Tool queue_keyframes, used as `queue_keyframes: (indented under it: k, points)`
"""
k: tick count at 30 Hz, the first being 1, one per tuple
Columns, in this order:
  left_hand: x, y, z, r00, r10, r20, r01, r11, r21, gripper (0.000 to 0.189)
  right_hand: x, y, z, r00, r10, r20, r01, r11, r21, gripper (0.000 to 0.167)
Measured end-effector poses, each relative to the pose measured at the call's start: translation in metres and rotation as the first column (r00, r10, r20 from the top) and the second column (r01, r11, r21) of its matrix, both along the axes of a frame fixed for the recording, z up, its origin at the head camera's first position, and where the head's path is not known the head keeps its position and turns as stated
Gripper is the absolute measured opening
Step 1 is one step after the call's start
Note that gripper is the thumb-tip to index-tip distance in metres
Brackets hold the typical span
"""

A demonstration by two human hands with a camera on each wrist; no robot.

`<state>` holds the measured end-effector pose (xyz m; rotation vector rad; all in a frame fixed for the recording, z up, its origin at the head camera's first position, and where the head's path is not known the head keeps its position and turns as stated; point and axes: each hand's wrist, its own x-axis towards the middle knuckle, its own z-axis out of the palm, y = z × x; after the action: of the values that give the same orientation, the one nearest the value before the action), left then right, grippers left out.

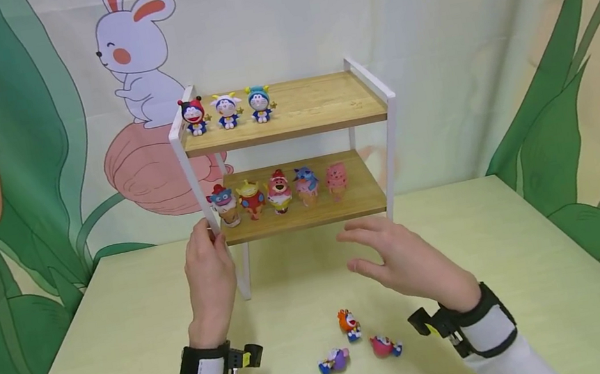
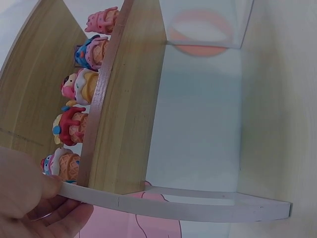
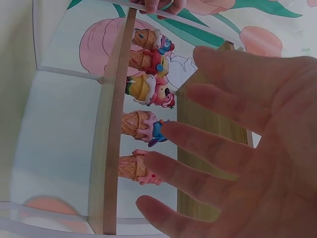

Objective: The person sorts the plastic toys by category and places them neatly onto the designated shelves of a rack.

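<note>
Pinching a white post of the rack with your left hand, over a pale green table.
Your right hand is spread, holding nothing, near the lower board — five ice-cream figurines stand there in a row, while three blue-and-white figurines line the upper board's left half. Three loose figurines rest on the tabletop between your wrists — behind hangs a cloth backdrop (printed with a rabbit and big leaves).

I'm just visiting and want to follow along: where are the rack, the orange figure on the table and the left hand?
Rack (image 1: 317,103): head view, bare upper board.
Orange figure (image 1: 349,323): head view, its middle, near the face.
Left hand (image 1: 211,281): head view, back of the hand.
</note>
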<state>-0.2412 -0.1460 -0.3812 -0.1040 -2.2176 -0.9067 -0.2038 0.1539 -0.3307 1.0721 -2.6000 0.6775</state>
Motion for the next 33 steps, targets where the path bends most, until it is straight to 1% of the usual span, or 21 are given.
queue_keyframes:
  k: [4, 14, 21, 29, 33]
  points:
    - [0.0, 0.0, -0.001, 1.0, 0.0, -0.004, 0.0, 1.0, 0.007, 0.028, -0.001, -0.001, -0.002, 1.0, 0.005, 0.016, -0.005, 1.0, 0.016, 0.04]
    - [0.0, 0.0, 0.0, 1.0, -0.001, 0.0, 0.001, 1.0, 0.011, 0.029, -0.005, -0.002, -0.008, 0.999, 0.007, 0.036, -0.009, 0.999, 0.051, 0.04]
    - [0.0, 0.0, 0.0, 1.0, -0.001, -0.007, 0.001, 1.0, 0.004, 0.029, -0.011, -0.002, -0.019, 0.994, 0.013, 0.106, -0.02, 0.998, 0.066, 0.041]
    - [0.0, -0.001, -0.001, 1.0, -0.003, -0.018, 0.003, 1.0, 0.001, 0.029, -0.017, -0.011, -0.033, 0.983, 0.022, 0.183, -0.043, 0.993, 0.11, 0.042]
    - [0.0, 0.0, -0.001, 1.0, -0.008, -0.014, 0.008, 1.0, 0.007, 0.029, -0.02, -0.013, -0.04, 0.979, 0.015, 0.203, -0.043, 0.989, 0.139, 0.042]
